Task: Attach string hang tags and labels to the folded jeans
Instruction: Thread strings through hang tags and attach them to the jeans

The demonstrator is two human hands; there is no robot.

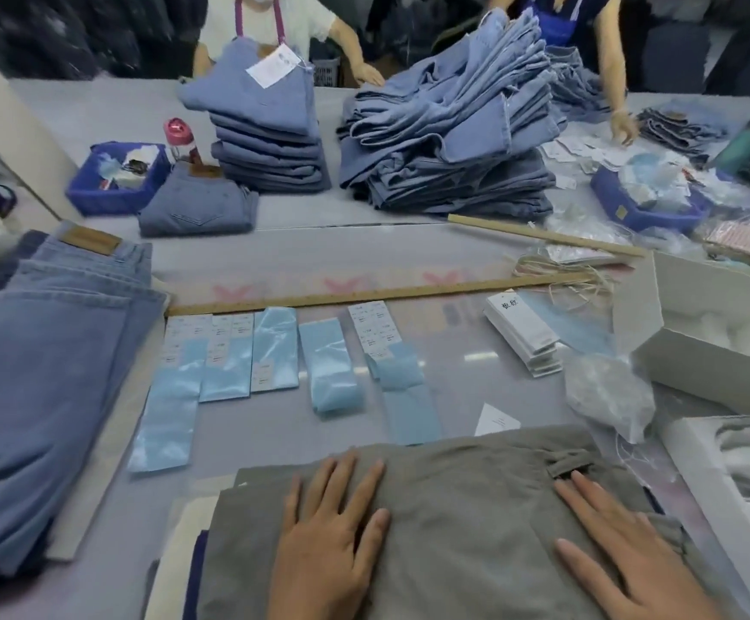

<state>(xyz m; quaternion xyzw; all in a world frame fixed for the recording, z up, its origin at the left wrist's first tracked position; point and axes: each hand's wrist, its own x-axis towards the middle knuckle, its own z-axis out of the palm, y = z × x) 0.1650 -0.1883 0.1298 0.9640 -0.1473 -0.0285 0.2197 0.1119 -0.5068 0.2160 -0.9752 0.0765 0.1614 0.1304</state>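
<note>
Both hands flat, fingers straight: left hand point(326, 536) and right hand point(628, 552) press grey folded trousers point(462, 498). White hang tags point(522, 335) at 1 o'clock; print illegible.

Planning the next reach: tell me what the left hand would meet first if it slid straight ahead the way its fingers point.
The left hand lies flat on the grey trousers. Past their far edge, it would probably first meet the light blue label strips.

The folded trousers point(453, 507) nearest the camera are matt grey woven cloth. The label strips point(274, 349) have a glossy, pale blue backing, and the hang tags point(522, 333) are white paper. The long ruler point(364, 295) looks wooden; the tabletop point(319, 248) is smooth and slightly reflective.
</note>
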